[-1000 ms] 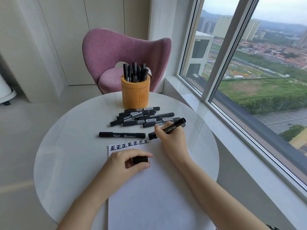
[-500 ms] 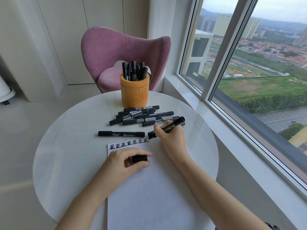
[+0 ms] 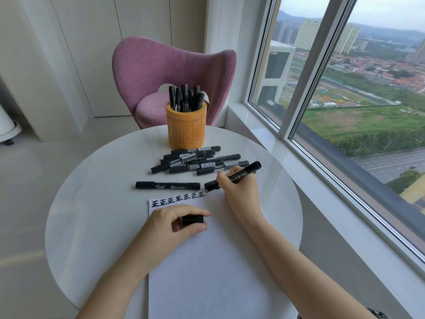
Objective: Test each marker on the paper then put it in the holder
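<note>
Lying between paper [image 3: 207,272] and holder [image 3: 186,127]: loose markers [image 3: 197,162].

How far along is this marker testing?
Done: several markers stand in the holder, and a row of test marks tops the paper. In hand: the right hand writes with an uncapped marker; the left hand holds its cap. Left: the pile of markers and one single marker beside it.

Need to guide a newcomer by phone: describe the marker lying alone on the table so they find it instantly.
Start at the round white table and its orange holder. Between the heap of markers and the paper, one capped marker lies sideways. Unlike its heaped neighbours, it lies alone.
</note>
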